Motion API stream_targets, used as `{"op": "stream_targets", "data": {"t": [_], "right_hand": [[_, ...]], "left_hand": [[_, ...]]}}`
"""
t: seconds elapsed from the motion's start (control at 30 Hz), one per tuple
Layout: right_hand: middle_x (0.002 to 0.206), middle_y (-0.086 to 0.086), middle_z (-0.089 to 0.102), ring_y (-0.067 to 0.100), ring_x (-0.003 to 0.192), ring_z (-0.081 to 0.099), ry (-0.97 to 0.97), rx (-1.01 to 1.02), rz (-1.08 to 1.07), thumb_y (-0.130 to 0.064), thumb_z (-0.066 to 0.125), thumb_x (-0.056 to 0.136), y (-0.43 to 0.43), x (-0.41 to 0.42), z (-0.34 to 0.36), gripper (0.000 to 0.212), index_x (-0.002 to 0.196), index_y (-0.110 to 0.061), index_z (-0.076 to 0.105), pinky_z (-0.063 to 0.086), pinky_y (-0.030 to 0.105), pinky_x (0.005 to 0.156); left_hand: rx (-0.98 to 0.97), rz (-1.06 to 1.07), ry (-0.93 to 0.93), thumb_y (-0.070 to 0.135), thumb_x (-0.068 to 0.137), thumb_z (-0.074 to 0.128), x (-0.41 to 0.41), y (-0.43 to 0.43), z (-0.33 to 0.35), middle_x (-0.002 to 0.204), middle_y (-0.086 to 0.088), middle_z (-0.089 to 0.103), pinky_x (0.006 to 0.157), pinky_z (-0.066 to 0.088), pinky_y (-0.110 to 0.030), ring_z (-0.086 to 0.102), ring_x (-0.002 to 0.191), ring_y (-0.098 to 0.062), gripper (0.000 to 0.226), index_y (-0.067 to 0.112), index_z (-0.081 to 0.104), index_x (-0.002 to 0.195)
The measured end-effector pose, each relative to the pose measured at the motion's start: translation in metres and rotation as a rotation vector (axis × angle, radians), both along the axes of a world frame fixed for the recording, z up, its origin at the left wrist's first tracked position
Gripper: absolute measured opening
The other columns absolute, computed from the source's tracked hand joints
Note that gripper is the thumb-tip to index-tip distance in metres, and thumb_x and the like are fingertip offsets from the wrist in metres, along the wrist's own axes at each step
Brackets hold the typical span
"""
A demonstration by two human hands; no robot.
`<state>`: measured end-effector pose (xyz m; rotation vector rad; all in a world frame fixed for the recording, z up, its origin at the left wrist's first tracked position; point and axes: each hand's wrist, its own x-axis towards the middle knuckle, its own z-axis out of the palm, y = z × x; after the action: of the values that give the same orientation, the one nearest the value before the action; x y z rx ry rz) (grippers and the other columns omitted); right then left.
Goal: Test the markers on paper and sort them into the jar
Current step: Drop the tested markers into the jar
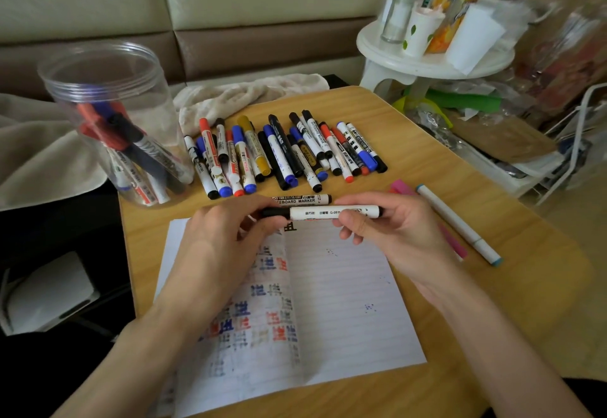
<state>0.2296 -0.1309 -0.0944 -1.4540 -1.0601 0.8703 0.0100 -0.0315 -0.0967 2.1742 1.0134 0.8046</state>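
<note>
Both my hands hold a white marker with a black cap (pixel 323 212) level above the lined paper (pixel 345 302). My left hand (pixel 226 233) pinches its black cap end. My right hand (pixel 384 224) grips the barrel's other end. Just behind it a second white whiteboard marker (pixel 300 200) lies on the table. A row of several markers (pixel 282 151) in red, blue, black and yellow lies further back. The clear plastic jar (pixel 111 115) stands at the table's back left with several markers inside. The paper's left half bears coloured test scribbles.
A white pen with blue ends (pixel 460 224) and a pink marker (pixel 404 187) lie right of my right hand. A beige cloth (pixel 249 96) lies behind the markers. A white stool (pixel 427 59) with bottles and cups stands at the right. The wooden table (pixel 492 286) ends near it.
</note>
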Motion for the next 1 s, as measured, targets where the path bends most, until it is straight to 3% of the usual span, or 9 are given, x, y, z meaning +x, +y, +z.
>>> {"op": "stream_targets", "data": {"t": [0.13,0.27,0.33,0.47,0.67,1.0], "right_hand": [[0.090,0.007,0.080,0.017,0.077,0.075,-0.010,0.014,-0.067,-0.021,0.078,0.080,-0.003,-0.005,-0.008,0.032,0.111,-0.013,0.079,0.059,0.022,0.072],[0.087,0.006,0.080,0.019,0.077,0.076,-0.049,0.021,-0.090,-0.022,0.079,0.082,-0.001,-0.005,-0.010,0.029,0.111,-0.014,0.080,0.060,0.024,0.075],[0.085,0.006,0.080,0.018,0.075,0.075,-0.063,0.029,-0.091,-0.016,0.080,0.086,0.000,-0.008,-0.010,0.024,0.110,-0.015,0.080,0.060,0.023,0.073],[0.084,0.005,0.080,0.017,0.073,0.074,-0.073,0.032,-0.091,-0.016,0.080,0.088,0.003,-0.014,-0.012,0.024,0.111,-0.015,0.080,0.060,0.024,0.074],[0.083,0.003,0.080,0.012,0.070,0.072,-0.028,0.052,-0.083,-0.011,0.079,0.087,0.009,-0.019,-0.012,0.022,0.106,-0.023,0.079,0.058,0.020,0.071],[0.083,0.008,0.079,0.016,0.073,0.072,0.036,0.033,-0.117,-0.015,0.079,0.086,0.011,-0.025,-0.024,0.025,0.111,-0.021,0.080,0.060,0.024,0.074]], "left_hand": [[0.028,0.025,-0.007,0.031,0.092,0.070,0.007,0.003,-0.007,0.087,0.027,0.067,0.075,0.041,-0.002,0.060,0.092,0.009,0.019,0.036,0.076,0.109],[-0.011,0.018,-0.053,0.029,0.093,0.071,0.010,0.006,-0.017,0.090,0.029,0.069,0.078,0.047,-0.009,0.064,0.092,0.006,0.019,0.040,0.075,0.108],[-0.041,0.011,-0.081,0.029,0.093,0.071,0.008,0.007,-0.019,0.088,0.030,0.070,0.079,0.047,-0.013,0.065,0.091,0.004,0.021,0.047,0.072,0.103],[-0.038,0.001,-0.133,0.022,0.093,0.071,0.004,0.004,-0.016,0.085,0.040,0.066,0.076,0.046,-0.007,0.064,0.088,0.008,0.034,0.055,0.063,0.095],[0.005,0.055,-0.126,0.023,0.093,0.071,0.000,0.005,-0.015,0.087,0.035,0.063,0.076,0.045,-0.002,0.062,0.089,0.015,0.019,0.031,0.077,0.109],[0.027,0.031,-0.084,0.024,0.094,0.071,-0.002,0.012,-0.014,0.088,0.031,0.067,0.078,0.047,-0.007,0.064,0.091,0.009,0.016,0.032,0.076,0.107]]}}
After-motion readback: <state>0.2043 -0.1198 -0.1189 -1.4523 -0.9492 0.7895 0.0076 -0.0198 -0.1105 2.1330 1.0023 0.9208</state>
